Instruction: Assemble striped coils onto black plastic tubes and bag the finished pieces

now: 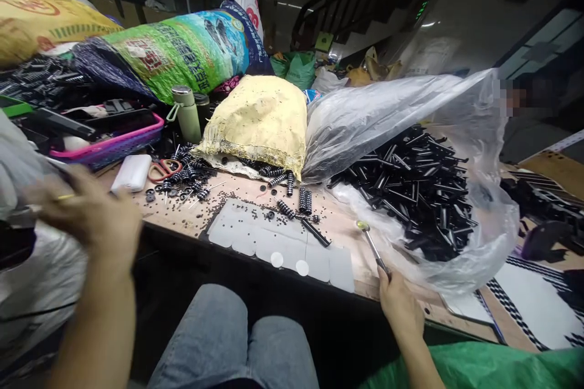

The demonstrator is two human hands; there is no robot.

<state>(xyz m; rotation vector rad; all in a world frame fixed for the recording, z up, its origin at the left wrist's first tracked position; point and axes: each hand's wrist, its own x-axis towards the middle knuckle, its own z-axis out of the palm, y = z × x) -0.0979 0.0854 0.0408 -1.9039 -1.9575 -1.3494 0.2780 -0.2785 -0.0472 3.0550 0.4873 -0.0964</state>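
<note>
My right hand (pixel 401 304) is closed around the dark handle of a slim metal tool (pixel 374 248) with a rounded, yellowish end, whose kind I cannot make out. The tool's head is over the table's front edge, left of a clear plastic bag (pixel 490 213) full of short black tubes (pixel 410 182). My left hand (pixel 91 213) is raised at the left beside a whitish plastic bag (pixel 41 292), smeared by motion, so its grip is unclear. Between the hands are black ridged cylinders (pixel 305 200), one black tube (pixel 316 233) and tiny black beads on grey sheets (pixel 255 231).
A yellow sack (pixel 262 115) spills ridged pieces mid-table. Left of it are orange-handled scissors (pixel 164 171), a white box (pixel 131 174), a green flask (pixel 186 115) and a pink-rimmed basket (pixel 109 144). Large filled sacks (pixel 182 51) stand behind. Green cloth (pixel 493 364) lies at lower right.
</note>
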